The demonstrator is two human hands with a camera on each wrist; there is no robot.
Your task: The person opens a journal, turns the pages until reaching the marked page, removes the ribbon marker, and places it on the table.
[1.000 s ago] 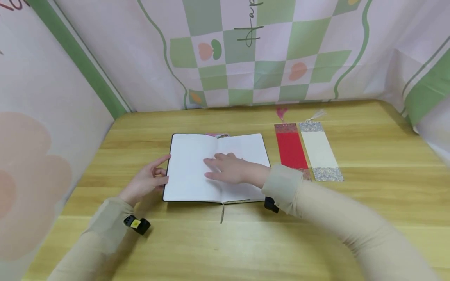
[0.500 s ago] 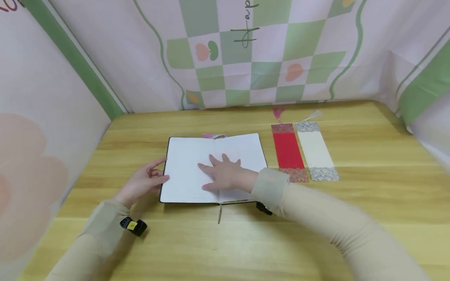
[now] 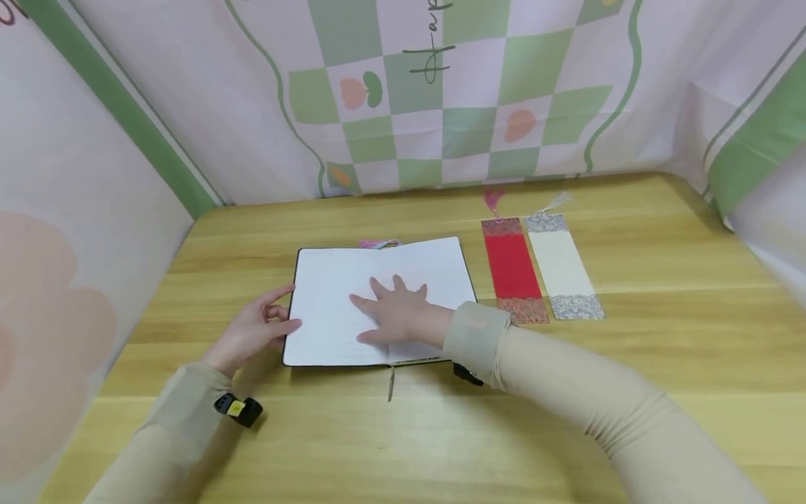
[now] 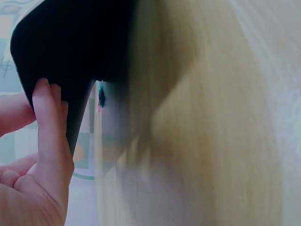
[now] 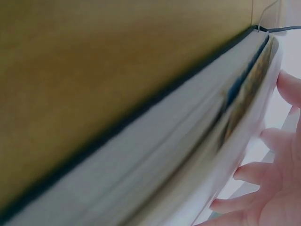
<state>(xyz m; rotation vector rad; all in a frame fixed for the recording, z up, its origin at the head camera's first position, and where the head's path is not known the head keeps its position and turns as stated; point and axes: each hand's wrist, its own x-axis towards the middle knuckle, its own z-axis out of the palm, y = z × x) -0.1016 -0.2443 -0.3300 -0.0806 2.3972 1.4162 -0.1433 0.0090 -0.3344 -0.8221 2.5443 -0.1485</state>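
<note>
An open notebook (image 3: 327,294) with blank-looking white pages and a black cover lies mid-table. My left hand (image 3: 252,329) pinches its left edge, thumb on the page side; in the left wrist view the other fingers lie along the black cover (image 4: 70,42), which is tilted up off the wood. My right hand (image 3: 399,311) is spread flat over the pages by the centre fold, fingers splayed. Tassels (image 3: 374,243) poke out at the notebook's top, and a thin ribbon (image 3: 391,385) hangs from its bottom. Between the pages, the right wrist view shows a patterned strip's edge (image 5: 249,89).
To the right of the notebook lie a red bookmark (image 3: 513,266) with a pink tassel and a cream bookmark (image 3: 562,262) with a white tassel, side by side. Beyond the wooden table (image 3: 378,448) hangs a checkered curtain (image 3: 415,119).
My right hand has slid a little left and lowered, its fingers fanning out over the fold. The left hand keeps its hold on the edge. The head view has shifted slightly.
</note>
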